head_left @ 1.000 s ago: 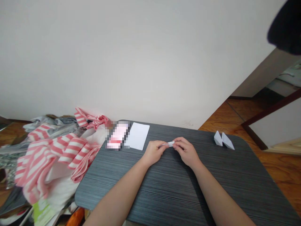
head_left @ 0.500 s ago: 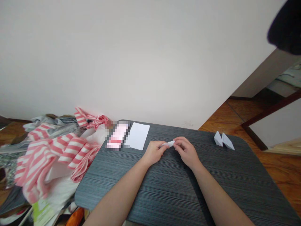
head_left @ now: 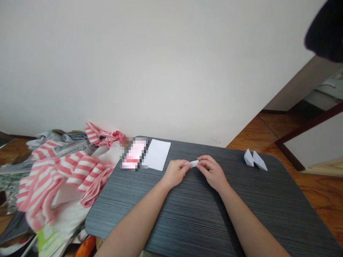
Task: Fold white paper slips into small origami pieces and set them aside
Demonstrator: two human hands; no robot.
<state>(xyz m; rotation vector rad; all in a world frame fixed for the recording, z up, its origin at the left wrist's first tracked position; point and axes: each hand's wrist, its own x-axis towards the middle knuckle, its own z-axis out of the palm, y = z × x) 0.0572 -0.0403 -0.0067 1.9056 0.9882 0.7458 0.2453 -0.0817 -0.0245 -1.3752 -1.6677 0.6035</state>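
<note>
Between my two hands, over the middle of the dark table, is a small folded piece of white paper (head_left: 194, 163). My left hand (head_left: 177, 172) is closed on its left end, thumb on top. On its right end the thumb and fingers of my right hand (head_left: 212, 171) are pinched. My fingers hide part of the folded paper, so its full shape does not show. A stack of white paper (head_left: 158, 154) lies to the left of my left hand. Far to the right stands a pair of folded white paper shapes (head_left: 255, 160) with pointed tips.
The dark wood-grain table (head_left: 123, 203) backs onto a white wall (head_left: 171, 71). A blurred-out phone (head_left: 134, 154) lies at its left edge. Beside the table on the left are heaped red-and-white striped cloths (head_left: 48, 178) and plastic bags. A black object (head_left: 327, 32) hangs at the upper right.
My right fingers have shifted slightly at the paper's right end, and a little more of the paper shows. Everything else looks unmoved.
</note>
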